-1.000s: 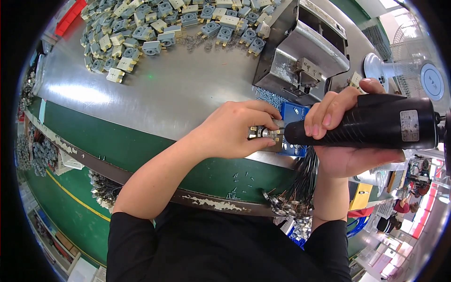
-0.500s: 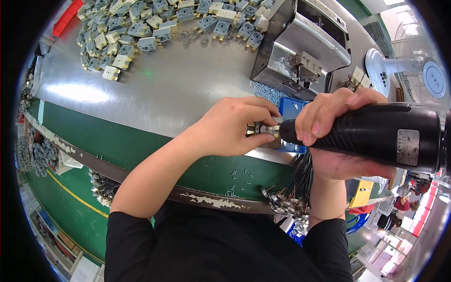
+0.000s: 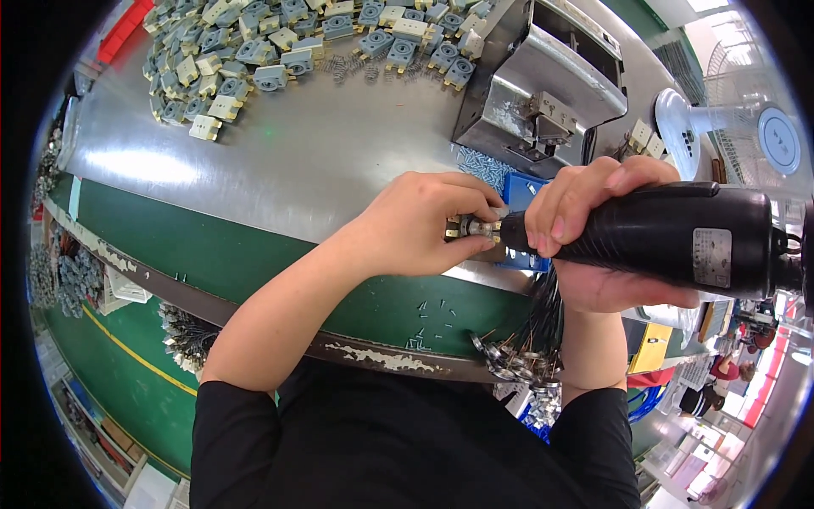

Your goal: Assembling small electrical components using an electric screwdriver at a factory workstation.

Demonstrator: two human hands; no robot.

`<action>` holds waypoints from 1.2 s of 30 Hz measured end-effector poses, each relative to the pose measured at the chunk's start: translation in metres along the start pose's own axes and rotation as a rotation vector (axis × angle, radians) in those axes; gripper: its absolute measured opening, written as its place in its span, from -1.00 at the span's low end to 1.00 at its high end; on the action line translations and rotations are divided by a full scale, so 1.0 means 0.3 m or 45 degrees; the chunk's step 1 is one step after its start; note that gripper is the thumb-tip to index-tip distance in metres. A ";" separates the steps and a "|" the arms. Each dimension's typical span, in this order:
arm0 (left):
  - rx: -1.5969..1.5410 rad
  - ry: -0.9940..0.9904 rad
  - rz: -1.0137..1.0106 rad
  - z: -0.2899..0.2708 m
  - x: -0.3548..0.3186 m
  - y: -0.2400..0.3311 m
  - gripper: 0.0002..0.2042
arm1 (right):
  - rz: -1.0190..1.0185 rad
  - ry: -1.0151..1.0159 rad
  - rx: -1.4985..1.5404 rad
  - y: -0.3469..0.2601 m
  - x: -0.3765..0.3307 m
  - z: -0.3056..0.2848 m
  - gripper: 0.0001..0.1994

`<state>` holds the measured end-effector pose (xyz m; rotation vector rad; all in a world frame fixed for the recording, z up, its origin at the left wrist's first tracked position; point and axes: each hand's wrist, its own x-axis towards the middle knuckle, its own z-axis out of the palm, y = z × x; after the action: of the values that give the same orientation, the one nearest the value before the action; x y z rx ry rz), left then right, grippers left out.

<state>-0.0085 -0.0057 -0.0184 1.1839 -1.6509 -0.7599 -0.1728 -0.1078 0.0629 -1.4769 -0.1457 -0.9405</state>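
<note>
Screwdriver (image 3: pixel 657 237), grasped by the right hand (image 3: pixel 585 204), lies lengthwise left to right, its nose (image 3: pixel 515 232) just right of the small part (image 3: pixel 481 227) the left hand (image 3: pixel 424 222) pinches.

The black power tool (image 3: pixel 657 237) held in the right hand (image 3: pixel 585 205) bears 1 pale rectangular label (image 3: pixel 712 257) toward its rear end. The label carries small dark print, too small and blurred to read; no other text, number or sign in view is legible.
</note>
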 end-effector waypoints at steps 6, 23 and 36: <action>-0.003 -0.004 0.029 -0.005 0.015 0.008 -0.78 | 0.003 -0.026 0.186 -0.102 0.105 -0.056 0.14; -0.070 -0.101 -0.070 -0.017 0.021 0.028 -0.72 | -0.016 0.792 -0.480 -0.040 0.233 -0.186 0.04; -0.046 -0.054 0.002 -0.017 0.025 0.017 -0.74 | 0.035 0.743 -0.470 -0.023 0.241 -0.169 0.04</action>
<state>-0.0062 -0.0108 -0.0095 1.1475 -1.6659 -0.8158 -0.1527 -0.1833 0.1049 -1.4639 0.4960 -1.3882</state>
